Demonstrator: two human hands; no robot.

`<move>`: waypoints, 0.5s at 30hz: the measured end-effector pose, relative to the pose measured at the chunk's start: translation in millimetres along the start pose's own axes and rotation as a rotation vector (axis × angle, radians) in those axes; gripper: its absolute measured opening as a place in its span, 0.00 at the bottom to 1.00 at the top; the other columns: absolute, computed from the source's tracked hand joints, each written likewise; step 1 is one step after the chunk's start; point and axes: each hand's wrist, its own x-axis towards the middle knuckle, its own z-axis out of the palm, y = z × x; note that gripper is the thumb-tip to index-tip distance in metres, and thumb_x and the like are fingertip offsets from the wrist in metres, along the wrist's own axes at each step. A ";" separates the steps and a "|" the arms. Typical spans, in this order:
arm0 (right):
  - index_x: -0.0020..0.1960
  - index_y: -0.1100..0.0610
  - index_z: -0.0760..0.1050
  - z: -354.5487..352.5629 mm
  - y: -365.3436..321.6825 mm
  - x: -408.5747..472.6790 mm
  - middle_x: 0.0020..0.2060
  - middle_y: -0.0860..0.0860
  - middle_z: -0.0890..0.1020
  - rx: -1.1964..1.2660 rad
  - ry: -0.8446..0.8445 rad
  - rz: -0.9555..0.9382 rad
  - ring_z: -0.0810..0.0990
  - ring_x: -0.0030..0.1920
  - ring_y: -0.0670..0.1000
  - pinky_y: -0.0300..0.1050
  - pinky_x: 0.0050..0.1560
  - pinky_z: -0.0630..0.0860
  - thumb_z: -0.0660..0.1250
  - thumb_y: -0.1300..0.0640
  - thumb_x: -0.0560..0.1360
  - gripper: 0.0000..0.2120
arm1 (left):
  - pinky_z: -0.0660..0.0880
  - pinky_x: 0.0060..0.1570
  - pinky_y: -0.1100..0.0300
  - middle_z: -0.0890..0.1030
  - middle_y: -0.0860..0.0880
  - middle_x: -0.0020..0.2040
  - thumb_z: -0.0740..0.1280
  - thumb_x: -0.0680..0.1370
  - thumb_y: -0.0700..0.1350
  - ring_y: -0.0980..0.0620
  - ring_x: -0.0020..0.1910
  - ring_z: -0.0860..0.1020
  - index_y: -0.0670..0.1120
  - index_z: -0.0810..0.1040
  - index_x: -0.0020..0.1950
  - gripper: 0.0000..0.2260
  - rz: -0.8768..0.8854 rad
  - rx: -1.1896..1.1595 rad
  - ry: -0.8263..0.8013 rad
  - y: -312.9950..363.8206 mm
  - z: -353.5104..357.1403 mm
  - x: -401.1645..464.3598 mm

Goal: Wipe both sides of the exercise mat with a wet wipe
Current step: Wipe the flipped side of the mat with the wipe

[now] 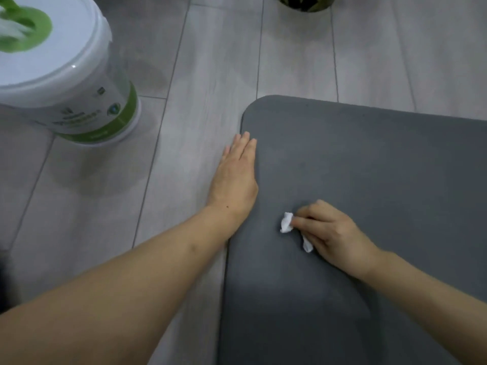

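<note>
A dark grey exercise mat (pixel 369 167) lies flat on the floor, filling the right and lower part of the view, its rounded corner at the top left. My left hand (pixel 234 175) lies flat with straight fingers along the mat's left edge, partly on the mat and partly on the floor. My right hand (pixel 334 235) rests on the mat and grips a crumpled white wet wipe (pixel 286 222), which sticks out on both sides of the fingers and touches the mat.
A large white and green tub of wipes (pixel 79 83) stands on the grey plank floor (pixel 210 61) at the upper left, a wipe poking from its lid. A dark patterned pot (pixel 305 2) shows at the top edge.
</note>
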 end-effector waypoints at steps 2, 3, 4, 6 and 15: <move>0.54 0.62 0.84 -6.5 27.8 42.8 0.44 0.54 0.81 -0.023 0.059 -0.017 0.74 0.42 0.52 0.35 0.50 0.69 0.64 0.65 0.82 0.10 | 0.40 0.80 0.60 0.52 0.45 0.84 0.52 0.80 0.28 0.49 0.84 0.48 0.41 0.55 0.83 0.31 -0.003 -0.044 0.029 10.1 6.7 11.5; 0.52 0.61 0.85 -10.2 46.6 72.1 0.41 0.52 0.81 -0.034 0.109 0.011 0.74 0.42 0.52 0.31 0.50 0.66 0.63 0.62 0.82 0.11 | 0.39 0.79 0.59 0.51 0.44 0.85 0.52 0.80 0.29 0.49 0.84 0.46 0.40 0.53 0.83 0.31 -0.003 -0.028 0.022 14.4 12.0 14.5; 0.49 0.60 0.85 -14.0 69.1 105.3 0.37 0.50 0.80 -0.046 0.166 0.072 0.75 0.42 0.51 0.26 0.50 0.64 0.63 0.58 0.83 0.12 | 0.37 0.79 0.59 0.49 0.44 0.85 0.52 0.80 0.30 0.48 0.84 0.45 0.40 0.51 0.83 0.31 -0.002 0.002 0.017 17.5 17.6 16.2; 0.47 0.59 0.86 -22.6 106.7 172.5 0.35 0.51 0.80 -0.042 0.247 0.249 0.81 0.43 0.54 0.26 0.46 0.65 0.64 0.56 0.81 0.13 | 0.32 0.77 0.59 0.46 0.43 0.85 0.51 0.80 0.31 0.48 0.83 0.42 0.40 0.48 0.84 0.31 -0.005 0.053 0.022 19.3 27.3 16.5; 0.54 0.62 0.85 -22.5 74.5 94.4 0.45 0.56 0.82 -0.019 0.277 0.195 0.80 0.46 0.56 0.38 0.52 0.73 0.66 0.65 0.81 0.08 | 0.33 0.78 0.60 0.50 0.44 0.84 0.46 0.79 0.32 0.49 0.83 0.46 0.40 0.52 0.83 0.31 -0.014 0.109 0.098 18.2 39.9 17.4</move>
